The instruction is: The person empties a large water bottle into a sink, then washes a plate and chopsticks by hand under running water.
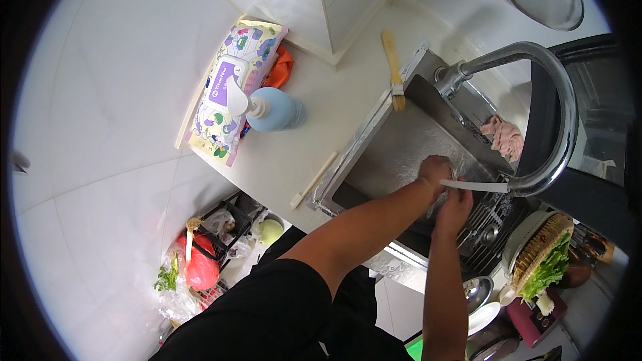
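Note:
My left hand (435, 168) is over the stainless steel sink basin (386, 148), its fingers curled. Beside its fingertips shows a small curved, glassy edge; whether it is an object or water is unclear. My right hand (454, 206) is just nearer to me, fingers raised towards the left hand. A stream of water (474, 185) runs from the curved chrome faucet (566, 125) onto both hands. Splashing water hides the fingers, so their grip does not show. Wet streaks and foam lie on the basin floor.
A wooden-handled brush (390, 57) rests across the sink rim. On the counter stand a blue pump bottle (276, 109) and a wipes pack (251, 45). A pink cloth (503, 138) hangs behind the faucet. A drain rack (484, 240) and a basket with lettuce (539, 245) are at right.

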The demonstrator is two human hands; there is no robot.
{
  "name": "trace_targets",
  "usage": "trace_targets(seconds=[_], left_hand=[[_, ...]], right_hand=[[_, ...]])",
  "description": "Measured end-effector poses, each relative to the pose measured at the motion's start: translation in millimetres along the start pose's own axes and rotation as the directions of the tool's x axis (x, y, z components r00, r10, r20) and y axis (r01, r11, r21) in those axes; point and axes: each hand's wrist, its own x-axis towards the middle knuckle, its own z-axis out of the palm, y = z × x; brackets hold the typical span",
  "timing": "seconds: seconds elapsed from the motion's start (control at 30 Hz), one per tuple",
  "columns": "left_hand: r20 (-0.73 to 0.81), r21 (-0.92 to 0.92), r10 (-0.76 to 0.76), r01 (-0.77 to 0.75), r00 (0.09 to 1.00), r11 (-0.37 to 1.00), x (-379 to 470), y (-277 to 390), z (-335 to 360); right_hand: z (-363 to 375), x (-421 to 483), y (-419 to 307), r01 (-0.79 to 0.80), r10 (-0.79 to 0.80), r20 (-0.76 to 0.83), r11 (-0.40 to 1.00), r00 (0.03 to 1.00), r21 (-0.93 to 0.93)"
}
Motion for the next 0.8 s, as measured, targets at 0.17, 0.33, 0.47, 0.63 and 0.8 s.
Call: trace_targets(seconds=[0.17, 0.33, 0.47, 0.63, 0.8], left_hand=[[0.182, -0.537, -0.295, 0.346, 0.938, 0.770, -19.1, -52.8, 2.5], [0.392, -0.891, -0.306, 0.441, 0.867, 0.106, -64.8, -38.2, -16.9], [0.340, -0.921, -0.313, 0.381, 0.887, 0.080, -75.0, -15.1, -26.8], [0.259, -0.930, -0.399, 0.338, 0.880, 0.142, -68.2, -7.9, -33.9], [0.213, -0.935, -0.515, 0.326, 0.830, 0.139, -41.9, -45.8, -32.7]], right_hand=[[17.0, -63.5, -49.6, -0.103, 0.078, 0.179, 0.985, 0.981, 0.139], [76.9, -56.6, -120.3, -0.083, 0.004, 0.443, 0.984, 0.896, 0.159], [161.7, -3.5, -134.8, -0.424, 0.300, 0.437, 0.878, 0.848, 0.221], [167.1, 7.9, -108.5, -0.422, 0.276, 0.393, 0.834, 0.877, 0.356], [71.2, -2.1, -44.9, -0.049, 0.007, 0.092, 0.879, 0.996, 0.474]])
